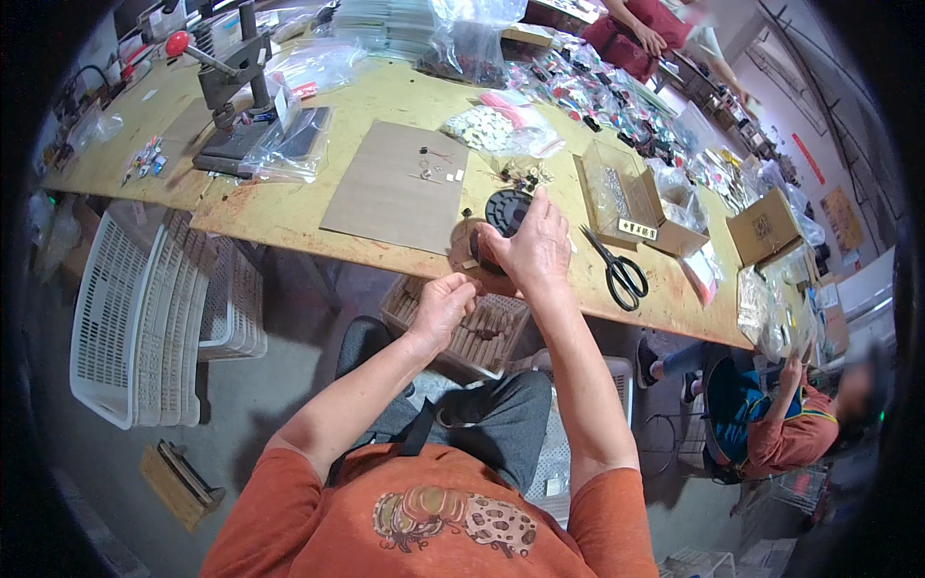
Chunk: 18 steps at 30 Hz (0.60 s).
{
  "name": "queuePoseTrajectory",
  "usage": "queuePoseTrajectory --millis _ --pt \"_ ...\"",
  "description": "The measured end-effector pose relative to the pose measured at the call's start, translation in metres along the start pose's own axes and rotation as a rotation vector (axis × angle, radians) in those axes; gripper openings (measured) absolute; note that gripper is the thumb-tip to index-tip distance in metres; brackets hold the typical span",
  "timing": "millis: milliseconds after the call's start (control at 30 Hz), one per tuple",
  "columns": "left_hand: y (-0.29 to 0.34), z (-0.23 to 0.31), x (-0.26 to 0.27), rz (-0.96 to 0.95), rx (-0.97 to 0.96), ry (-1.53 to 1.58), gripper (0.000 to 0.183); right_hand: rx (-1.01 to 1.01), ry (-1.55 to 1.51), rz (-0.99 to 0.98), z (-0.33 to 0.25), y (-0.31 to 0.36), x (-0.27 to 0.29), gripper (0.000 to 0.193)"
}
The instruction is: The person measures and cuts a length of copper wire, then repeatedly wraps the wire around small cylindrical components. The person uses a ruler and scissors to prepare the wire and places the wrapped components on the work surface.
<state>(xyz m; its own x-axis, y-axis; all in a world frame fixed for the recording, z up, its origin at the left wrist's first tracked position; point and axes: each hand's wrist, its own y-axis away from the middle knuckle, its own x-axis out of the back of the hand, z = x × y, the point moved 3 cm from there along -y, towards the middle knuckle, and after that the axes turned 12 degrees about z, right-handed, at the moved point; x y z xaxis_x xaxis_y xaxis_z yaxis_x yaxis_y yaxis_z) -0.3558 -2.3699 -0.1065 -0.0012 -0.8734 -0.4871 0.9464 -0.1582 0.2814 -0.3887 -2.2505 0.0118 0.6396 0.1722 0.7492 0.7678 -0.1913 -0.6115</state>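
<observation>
Tbl (289, 214): L hand (444, 306) pinched (R hand (538, 246) thumb-out).

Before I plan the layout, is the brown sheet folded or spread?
Spread: the brown sheet lies flat on the table, its broad surface showing, with small parts on it.

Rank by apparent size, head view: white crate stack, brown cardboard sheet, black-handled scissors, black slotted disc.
1. White crate stack
2. Brown cardboard sheet
3. Black-handled scissors and black slotted disc: unranked; the right hand partly hides the disc.
</observation>
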Motion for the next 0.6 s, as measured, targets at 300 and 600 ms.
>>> queuePoseTrajectory --millis 300,600 --pt "-0.006 -0.008 0.011 -0.036 -0.080 -0.026 0.014 0.215 -0.424 -0.431 0.047 -0.016 0.007 0.063" --pt "-0.006 -0.008 0.011 -0.048 -0.003 0.067 0.016 0.219 -0.345 -0.162 0.036 -0.009 0.002 0.045"
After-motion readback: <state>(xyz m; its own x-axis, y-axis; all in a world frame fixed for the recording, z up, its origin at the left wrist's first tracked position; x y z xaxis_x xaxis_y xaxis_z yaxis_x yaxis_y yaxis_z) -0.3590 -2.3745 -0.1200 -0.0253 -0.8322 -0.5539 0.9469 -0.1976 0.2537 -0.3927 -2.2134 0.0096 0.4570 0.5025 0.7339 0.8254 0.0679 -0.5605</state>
